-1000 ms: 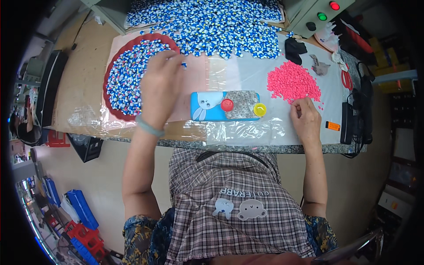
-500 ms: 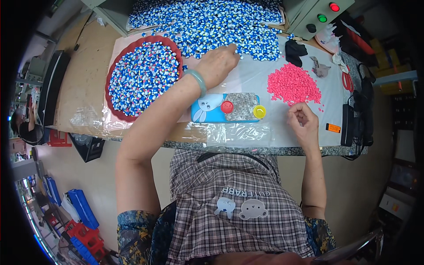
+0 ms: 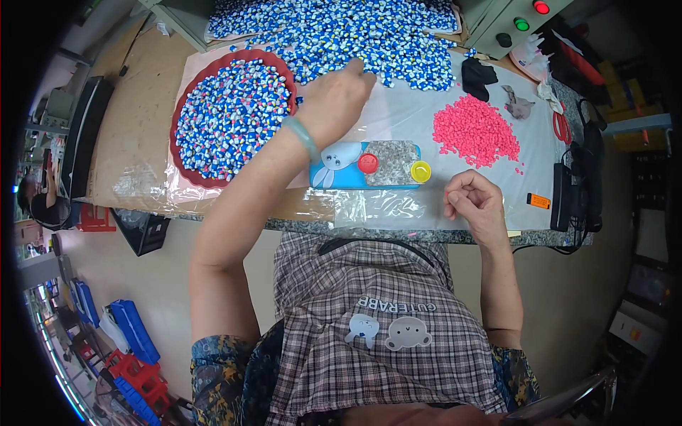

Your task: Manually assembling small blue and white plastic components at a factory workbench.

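Observation:
My left hand [image 3: 337, 98], with a pale green bangle [image 3: 302, 138] on its wrist, is at the front edge of a big heap of small blue-and-white pieces [image 3: 355, 42]. Its fingers are closed together; whatever is between them is hidden. Below the pile of tiny pink pieces [image 3: 477, 131], my right hand [image 3: 477, 204] is pinched, thumb against forefinger, over the table's near part. What it pinches is too small to make out. Between the hands lies a blue rabbit-pattern case [image 3: 334, 177] with a speckled grey slab [image 3: 391, 163], a red round cap [image 3: 368, 163] and a yellow round cap [image 3: 420, 171].
A red scalloped tray [image 3: 177, 157] full of blue-and-white pieces with pink bits stands at left. On the right are a black cloth [image 3: 477, 77], a grey scrap [image 3: 518, 105], an orange label-like piece [image 3: 538, 201] and a black power strip [image 3: 560, 197]. A grey box with lit buttons [image 3: 522, 25] stands behind.
My right hand has moved left and slightly down, away from the pink pile, and its thumb and forefinger now show pinched. My left hand has shifted a little left along the heap's edge.

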`<control>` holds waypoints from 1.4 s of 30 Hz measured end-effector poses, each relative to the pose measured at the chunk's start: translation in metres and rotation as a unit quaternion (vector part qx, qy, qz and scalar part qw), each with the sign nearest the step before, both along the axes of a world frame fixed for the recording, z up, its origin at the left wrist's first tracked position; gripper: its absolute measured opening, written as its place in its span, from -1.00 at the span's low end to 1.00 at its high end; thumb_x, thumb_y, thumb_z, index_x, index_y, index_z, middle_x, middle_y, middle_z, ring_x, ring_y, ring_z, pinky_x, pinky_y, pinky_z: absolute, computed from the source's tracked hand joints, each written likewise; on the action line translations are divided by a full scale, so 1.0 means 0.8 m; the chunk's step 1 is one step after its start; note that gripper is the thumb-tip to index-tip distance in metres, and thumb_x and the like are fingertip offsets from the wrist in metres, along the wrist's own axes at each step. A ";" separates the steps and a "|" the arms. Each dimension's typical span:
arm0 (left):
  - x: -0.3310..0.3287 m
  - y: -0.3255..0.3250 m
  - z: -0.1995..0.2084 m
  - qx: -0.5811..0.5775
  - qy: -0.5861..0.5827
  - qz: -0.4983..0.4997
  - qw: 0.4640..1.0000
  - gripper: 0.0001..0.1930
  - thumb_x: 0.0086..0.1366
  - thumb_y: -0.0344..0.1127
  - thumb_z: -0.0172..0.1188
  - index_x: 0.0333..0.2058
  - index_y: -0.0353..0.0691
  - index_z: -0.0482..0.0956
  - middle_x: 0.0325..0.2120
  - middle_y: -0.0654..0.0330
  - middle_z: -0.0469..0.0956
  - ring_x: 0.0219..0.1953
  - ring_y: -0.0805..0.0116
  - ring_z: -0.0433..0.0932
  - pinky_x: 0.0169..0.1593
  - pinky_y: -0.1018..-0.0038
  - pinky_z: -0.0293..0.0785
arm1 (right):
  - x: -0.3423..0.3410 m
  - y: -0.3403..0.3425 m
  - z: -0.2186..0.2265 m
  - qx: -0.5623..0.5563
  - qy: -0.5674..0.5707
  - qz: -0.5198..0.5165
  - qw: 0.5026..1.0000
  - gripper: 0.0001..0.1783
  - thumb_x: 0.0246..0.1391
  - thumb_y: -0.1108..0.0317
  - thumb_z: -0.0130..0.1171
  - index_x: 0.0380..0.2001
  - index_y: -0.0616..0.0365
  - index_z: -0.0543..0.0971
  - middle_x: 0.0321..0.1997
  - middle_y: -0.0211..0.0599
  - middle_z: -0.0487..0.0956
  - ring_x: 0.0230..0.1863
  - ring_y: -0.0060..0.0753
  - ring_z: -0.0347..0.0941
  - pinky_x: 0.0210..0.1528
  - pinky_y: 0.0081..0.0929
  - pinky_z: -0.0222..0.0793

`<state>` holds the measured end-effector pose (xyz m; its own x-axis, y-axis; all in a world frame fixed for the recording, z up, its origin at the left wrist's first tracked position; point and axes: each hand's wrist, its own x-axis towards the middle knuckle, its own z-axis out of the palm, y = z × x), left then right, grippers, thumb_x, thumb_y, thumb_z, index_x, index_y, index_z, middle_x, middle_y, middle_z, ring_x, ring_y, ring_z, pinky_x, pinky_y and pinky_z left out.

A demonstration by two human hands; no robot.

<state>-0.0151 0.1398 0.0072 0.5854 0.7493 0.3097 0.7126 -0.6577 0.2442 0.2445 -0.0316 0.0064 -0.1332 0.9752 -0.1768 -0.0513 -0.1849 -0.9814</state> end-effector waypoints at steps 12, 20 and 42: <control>0.017 -0.182 0.020 -0.351 -0.352 -0.060 0.866 -0.89 0.24 -0.46 0.27 -0.25 -0.29 0.63 -0.39 0.17 0.62 -0.45 0.45 0.55 -0.39 0.55 0.45 | -0.036 -0.015 0.003 0.028 0.083 0.042 0.995 -0.90 0.15 0.61 0.19 -0.26 0.27 0.50 -0.33 -0.26 0.59 -0.40 -0.61 0.52 -0.37 -0.67 0.49; 0.016 -0.192 0.010 -0.348 -0.343 -0.073 0.869 -0.89 0.23 -0.43 0.28 -0.27 -0.28 0.61 -0.45 0.19 0.57 -0.53 0.48 0.47 -0.46 0.54 0.36 | -0.043 -0.021 0.005 0.077 -0.013 0.048 0.996 -0.84 0.13 0.63 0.24 -0.25 0.30 0.48 -0.30 -0.25 0.58 -0.39 -0.58 0.54 -0.36 -0.66 0.52; 0.013 -0.193 -0.007 -0.688 -0.450 -0.069 0.565 -0.96 0.28 -0.46 0.22 -0.29 -0.24 0.57 -0.45 0.31 0.60 -0.52 0.67 0.46 -0.49 0.71 0.34 | -0.049 -0.020 0.033 0.347 -0.327 0.101 0.873 -0.81 -0.17 0.65 0.35 -0.42 0.23 0.59 -0.44 -0.24 0.63 -0.46 -0.39 0.60 -0.42 -0.48 0.52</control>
